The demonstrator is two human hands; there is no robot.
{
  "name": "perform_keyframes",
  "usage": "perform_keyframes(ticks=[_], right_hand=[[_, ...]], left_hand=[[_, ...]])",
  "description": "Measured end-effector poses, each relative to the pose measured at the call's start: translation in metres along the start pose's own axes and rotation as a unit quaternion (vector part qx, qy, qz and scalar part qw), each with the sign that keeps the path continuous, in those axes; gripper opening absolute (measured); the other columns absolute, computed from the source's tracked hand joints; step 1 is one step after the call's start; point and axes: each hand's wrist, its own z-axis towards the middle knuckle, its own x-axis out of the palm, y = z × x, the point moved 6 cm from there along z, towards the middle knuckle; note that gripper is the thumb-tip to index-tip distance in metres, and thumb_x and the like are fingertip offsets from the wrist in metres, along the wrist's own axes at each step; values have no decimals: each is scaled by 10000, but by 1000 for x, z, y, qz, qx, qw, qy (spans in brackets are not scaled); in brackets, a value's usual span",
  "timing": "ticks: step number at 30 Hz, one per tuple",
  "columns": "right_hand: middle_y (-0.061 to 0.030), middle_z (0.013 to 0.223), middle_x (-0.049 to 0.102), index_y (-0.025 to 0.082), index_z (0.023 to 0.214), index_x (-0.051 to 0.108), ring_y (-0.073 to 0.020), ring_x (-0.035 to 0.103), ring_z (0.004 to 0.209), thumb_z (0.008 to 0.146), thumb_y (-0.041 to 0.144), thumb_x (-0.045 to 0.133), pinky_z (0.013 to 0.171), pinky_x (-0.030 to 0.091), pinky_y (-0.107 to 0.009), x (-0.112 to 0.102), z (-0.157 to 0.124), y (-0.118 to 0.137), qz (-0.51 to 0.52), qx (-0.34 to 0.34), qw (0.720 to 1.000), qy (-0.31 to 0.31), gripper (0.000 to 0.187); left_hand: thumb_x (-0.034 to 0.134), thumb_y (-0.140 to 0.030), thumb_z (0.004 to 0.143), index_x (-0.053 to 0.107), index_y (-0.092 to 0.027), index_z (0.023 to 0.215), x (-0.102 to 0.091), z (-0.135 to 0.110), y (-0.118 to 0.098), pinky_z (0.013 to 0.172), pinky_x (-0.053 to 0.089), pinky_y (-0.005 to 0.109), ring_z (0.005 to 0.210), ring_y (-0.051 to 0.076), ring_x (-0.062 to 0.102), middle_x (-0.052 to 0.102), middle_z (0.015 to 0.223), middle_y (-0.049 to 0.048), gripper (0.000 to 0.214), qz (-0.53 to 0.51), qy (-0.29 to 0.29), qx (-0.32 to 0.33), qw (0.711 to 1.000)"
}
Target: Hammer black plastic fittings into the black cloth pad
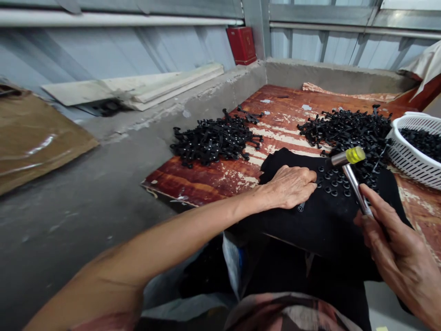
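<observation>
My right hand (396, 243) grips the metal handle of a small mallet (356, 186). The mallet's yellow, see-through face points up and right, above the black cloth (285, 225). My left hand (291, 186) is closed, with its fingertips pressed together over the cloth; what they hold, if anything, is hidden. Beside those fingertips lie several small black ring-shaped pieces (334, 184), spread loosely on the cloth. A small dark piece with a round end (301, 208) shows just below my left hand.
Dark pieces form a heap (213, 140) on the left of the worn red-brown tabletop (193, 184) and another heap (347, 126) on the right. A white plastic basket (413, 161) holds more at the right edge. A concrete ledge (251, 73) bears a red box (242, 45) and pale boards (179, 82).
</observation>
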Motion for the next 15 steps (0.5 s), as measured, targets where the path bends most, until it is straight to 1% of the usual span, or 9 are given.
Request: perform_keyframes(ticks=[2,3,5,7,9,11,13,14,15], right_hand=[[-94,900,689,172,1477,440,-204,697,814,960,225,438,771,580,-358,2,-1,0,-54,-46,997,3,519],[-110,948,689,160,1486,423,-211,700,862,959,198,420,796,577,-363,5,-2,-3,-80,-60,995,17,529],[-129,983,687,137,1486,419,-234,696,946,948,166,403,801,579,-360,12,-3,-12,-117,-67,989,60,539],[-135,1018,694,132,1481,423,-244,693,975,939,156,411,781,588,-347,14,-3,-15,-129,-74,985,86,543],[-128,1096,691,169,1500,393,-222,700,932,944,147,423,777,589,-334,8,-3,-11,-117,-81,987,73,557],[-116,1141,679,230,1522,358,-199,698,883,953,142,436,803,581,-340,-1,-4,-1,-106,-89,990,34,581],[-119,1138,666,271,1539,323,-196,686,872,955,140,445,813,572,-347,-8,-4,6,-101,-95,990,-4,611],[-124,1123,661,273,1547,308,-199,681,863,952,139,445,788,574,-340,-7,-4,7,-104,-97,990,-3,625],[-128,1089,657,261,1551,300,-201,678,837,948,138,433,737,579,-328,-4,-4,7,-110,-99,989,11,630]], left_hand=[[354,-311,943,621,-185,885,1,0,1,644,403,307,837,212,661,693,927,61,301,17,-11,6,1000],[358,-320,943,616,-188,874,3,0,1,641,398,309,835,212,660,690,919,59,297,26,-18,10,999],[370,-332,938,609,-190,869,6,0,3,638,388,314,824,210,654,684,907,54,286,43,-27,16,999],[378,-338,934,609,-191,878,8,1,4,636,381,317,811,205,648,680,908,51,279,48,-35,17,998],[376,-336,935,612,-190,880,8,1,5,635,379,315,810,201,645,680,913,52,283,45,-39,15,998],[371,-328,937,614,-190,868,7,1,4,637,384,309,815,200,643,682,910,52,289,37,-32,11,999],[359,-319,942,617,-189,864,5,0,2,642,393,304,826,202,643,685,905,53,299,30,-21,3,999],[353,-317,945,620,-189,868,4,0,1,646,398,304,838,206,646,687,912,54,307,28,-16,-1,999],[347,-317,948,623,-187,871,3,-1,0,648,401,306,849,210,649,688,920,56,314,27,-13,-4,1000]])
